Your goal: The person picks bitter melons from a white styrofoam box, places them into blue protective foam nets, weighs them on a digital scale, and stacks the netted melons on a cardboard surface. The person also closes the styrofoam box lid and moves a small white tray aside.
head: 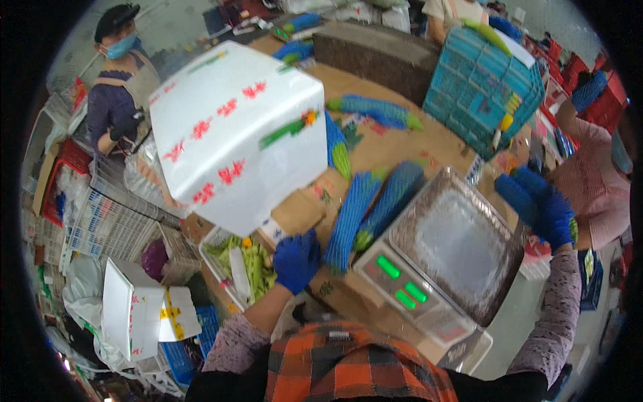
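Note:
My left hand (297, 261), in a blue glove, is closed beside a small white basket (221, 274) of green peels or trimmings; whether it holds anything cannot be told. To the right, my right hand (555, 221), also blue-gloved, grips long green vegetables in blue netting (517, 193), held past the scale's edge. Between my hands sits a digital scale with a worn metal pan (457, 241) and lit green displays. More netted green vegetables (354, 218) lie left of the scale, and others (377, 110) lie farther back on the cardboard-covered table (397, 143).
A large white foam box (241, 135) stands at the back left. A teal plastic crate (485, 85) stands tilted at the back right. A masked co-worker (120, 80) is at the left, another person (593, 181) at the right. Crates (110, 226) and an open foam box (133, 311) stand left.

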A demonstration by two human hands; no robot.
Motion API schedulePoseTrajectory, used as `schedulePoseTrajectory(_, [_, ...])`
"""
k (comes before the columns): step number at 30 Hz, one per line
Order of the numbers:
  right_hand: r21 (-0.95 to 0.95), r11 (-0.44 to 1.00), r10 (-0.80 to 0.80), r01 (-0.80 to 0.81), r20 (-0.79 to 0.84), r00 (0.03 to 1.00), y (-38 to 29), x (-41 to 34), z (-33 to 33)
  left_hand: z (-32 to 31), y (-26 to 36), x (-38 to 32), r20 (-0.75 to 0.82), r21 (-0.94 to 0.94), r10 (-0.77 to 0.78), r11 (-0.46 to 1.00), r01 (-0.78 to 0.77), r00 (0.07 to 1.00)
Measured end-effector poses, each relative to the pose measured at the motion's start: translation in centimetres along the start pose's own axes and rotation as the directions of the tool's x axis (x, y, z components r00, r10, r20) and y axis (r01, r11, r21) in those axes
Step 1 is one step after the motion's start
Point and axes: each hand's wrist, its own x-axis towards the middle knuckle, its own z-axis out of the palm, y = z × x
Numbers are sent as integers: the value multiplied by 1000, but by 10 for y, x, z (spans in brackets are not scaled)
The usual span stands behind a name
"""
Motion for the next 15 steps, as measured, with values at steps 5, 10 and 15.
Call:
schedulePoseTrajectory(5, [611,792,1,15,-25,1000,-8,-91,-85,10,-8,-2,17,-70,55,996,-53,998])
schedulePoseTrajectory(10, [764,645,-125,37,58,991,-118,-212,-150,13,-12,-1,-35,-147,92,984,-97,995])
schedulePoseTrajectory(15, [712,673,-397,202,117,910,-235,-253,-150,12,-10,2,9,-159,64,985,-61,998])
